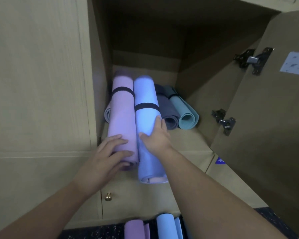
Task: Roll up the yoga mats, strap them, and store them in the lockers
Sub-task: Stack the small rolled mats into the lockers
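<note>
a: what are the hands doing?

b: the left hand [110, 150] lies with spread fingers over the near end of the pink rolled foam yoga mat [123, 118], pressing rather than gripping, likely to push it in. the right hand [155, 133] curls round the side of the light blue rolled foam yoga mat [148, 121], steering it.

a: where do they sit?

b: both rest on other rolls at the left side of the open wooden locker [188, 80], near ends overhanging its front edge. each wears a black elastic strap [123, 91], so they stay rolled.

a: and beneath?

b: a grey rolled mat [169, 116] and a teal rolled mat [185, 116] lie further right on the locker floor; what's under the pink one is hard to tell. more pink and blue mats [166, 226] wait below, by the floor.
</note>
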Demonstrator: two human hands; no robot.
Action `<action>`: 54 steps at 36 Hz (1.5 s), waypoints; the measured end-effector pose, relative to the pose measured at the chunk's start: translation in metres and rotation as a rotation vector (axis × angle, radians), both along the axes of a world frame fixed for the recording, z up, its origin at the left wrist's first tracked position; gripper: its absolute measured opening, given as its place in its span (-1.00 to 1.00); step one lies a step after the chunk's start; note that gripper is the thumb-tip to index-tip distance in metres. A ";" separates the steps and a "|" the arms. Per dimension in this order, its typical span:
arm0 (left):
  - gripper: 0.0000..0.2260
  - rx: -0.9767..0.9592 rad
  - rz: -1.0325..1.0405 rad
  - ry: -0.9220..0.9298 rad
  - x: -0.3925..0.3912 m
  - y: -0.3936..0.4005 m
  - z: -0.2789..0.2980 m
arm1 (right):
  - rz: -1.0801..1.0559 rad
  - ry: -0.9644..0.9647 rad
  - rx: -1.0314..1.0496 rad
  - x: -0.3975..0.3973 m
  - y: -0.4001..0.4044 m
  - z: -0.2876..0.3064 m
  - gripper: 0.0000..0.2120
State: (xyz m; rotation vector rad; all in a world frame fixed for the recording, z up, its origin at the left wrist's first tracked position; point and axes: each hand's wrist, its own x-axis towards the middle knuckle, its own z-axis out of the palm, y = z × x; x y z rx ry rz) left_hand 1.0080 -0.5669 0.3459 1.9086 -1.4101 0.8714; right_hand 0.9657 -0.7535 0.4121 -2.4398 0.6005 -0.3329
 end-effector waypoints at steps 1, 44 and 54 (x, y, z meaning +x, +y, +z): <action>-0.75 -0.029 0.014 0.011 0.001 -0.002 0.005 | 0.001 -0.005 -0.005 0.000 0.000 0.000 -0.16; -0.42 0.372 0.524 0.152 0.046 -0.055 -0.024 | 0.337 -0.369 0.147 -0.101 -0.005 -0.052 -0.22; -0.45 0.341 0.500 0.133 0.049 -0.055 -0.026 | 0.267 -0.464 0.225 -0.098 0.019 -0.053 -0.61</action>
